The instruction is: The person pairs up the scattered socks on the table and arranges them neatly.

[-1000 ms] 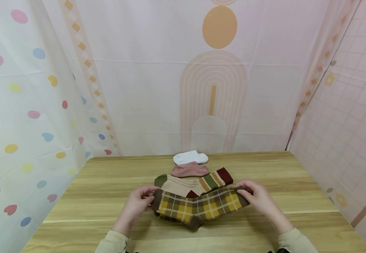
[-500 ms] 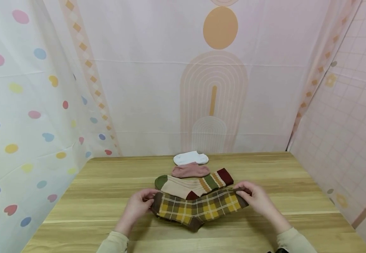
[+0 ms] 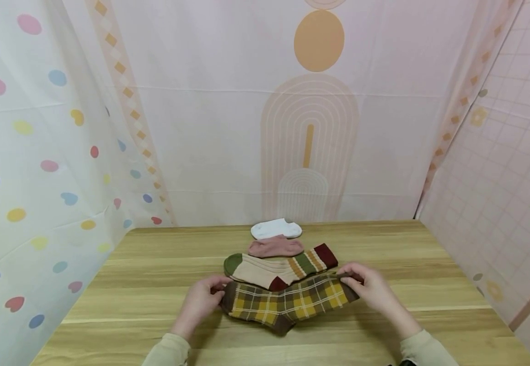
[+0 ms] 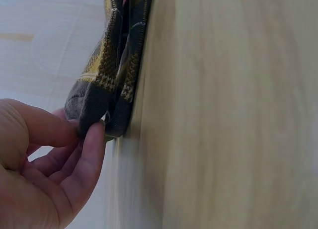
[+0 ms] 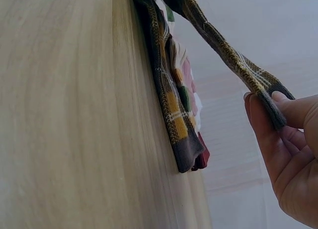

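A yellow-and-brown plaid sock [image 3: 308, 300] is held stretched out sideways, its dark heel toward me. My left hand [image 3: 203, 300] pinches the dark toe end [image 4: 92, 105] between thumb and fingers. At the other end, my right hand [image 3: 367, 284] pinches the brown cuff. In the right wrist view, that cuff [image 5: 271, 107] is raised off the table, while a second plaid sock [image 5: 174, 114] lies flat beneath. From the head view the upper sock mostly covers the lower one. Just behind lies a cream sock [image 3: 255, 269] with a green toe, dark red heel and striped leg.
A pink sock [image 3: 276, 246] and a white low-cut sock [image 3: 276, 229] lie farther back in a column. The wooden table [image 3: 155, 269] ends at a patterned cloth backdrop [image 3: 219, 152]. Cloth walls stand on the left and right.
The left hand has lowered the sock's toe end slightly toward the table and the second plaid sock. The right hand keeps its grip on the cuff and has barely moved.
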Demonstrator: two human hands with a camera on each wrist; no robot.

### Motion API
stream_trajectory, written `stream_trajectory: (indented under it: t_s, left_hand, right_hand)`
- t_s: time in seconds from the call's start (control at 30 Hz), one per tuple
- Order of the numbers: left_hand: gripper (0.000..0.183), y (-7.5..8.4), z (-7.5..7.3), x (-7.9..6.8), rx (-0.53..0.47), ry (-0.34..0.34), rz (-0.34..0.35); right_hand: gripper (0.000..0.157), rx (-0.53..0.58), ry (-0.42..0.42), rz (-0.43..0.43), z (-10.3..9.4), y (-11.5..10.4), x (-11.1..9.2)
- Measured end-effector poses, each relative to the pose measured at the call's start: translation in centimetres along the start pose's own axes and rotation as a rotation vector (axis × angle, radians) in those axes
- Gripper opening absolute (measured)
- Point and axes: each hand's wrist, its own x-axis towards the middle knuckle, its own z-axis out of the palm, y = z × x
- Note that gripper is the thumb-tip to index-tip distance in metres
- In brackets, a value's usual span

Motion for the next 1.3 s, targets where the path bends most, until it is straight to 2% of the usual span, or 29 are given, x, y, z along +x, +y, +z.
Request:
stream_trajectory:
  t_s: [0.1,0.33,0.43,0.7,1.0,1.17,1.3]
  left_hand:
    - [0.032,-0.1,0.1,0.0,0.045,0.005,0.032]
    - [0.032,-0.1,0.3,0.0,0.201,0.039,0.157]
    - [0.031,0.0,0.2,0.0,0.235,0.038,0.179]
    - [0.029,0.4,-0.1,0.0,0.28,0.041,0.198]
    - [0.028,2.4,0.1,-0.9,0.352,0.094,0.352]
    - [0.026,3.4,0.7,-1.4,0.356,0.119,0.396]
    - [0.027,4.0,1.6,-1.9,0.348,0.108,0.438]
  right_hand:
    - [0.017,0.008,-0.008,0.014,0.0,-0.1,0.0]
    - [0.016,0.017,-0.013,0.028,-0.1,-0.2,0.1]
    - [0.016,0.012,-0.015,0.026,0.0,-0.1,0.1]
    - [0.015,0.005,-0.028,0.056,0.0,0.1,0.3]
    - [0.017,-0.042,-0.04,0.075,0.1,0.2,0.4]
    - [0.018,-0.053,-0.042,0.074,0.2,0.2,0.4]
    - [0.018,-0.075,-0.028,0.04,0.2,0.2,0.4]
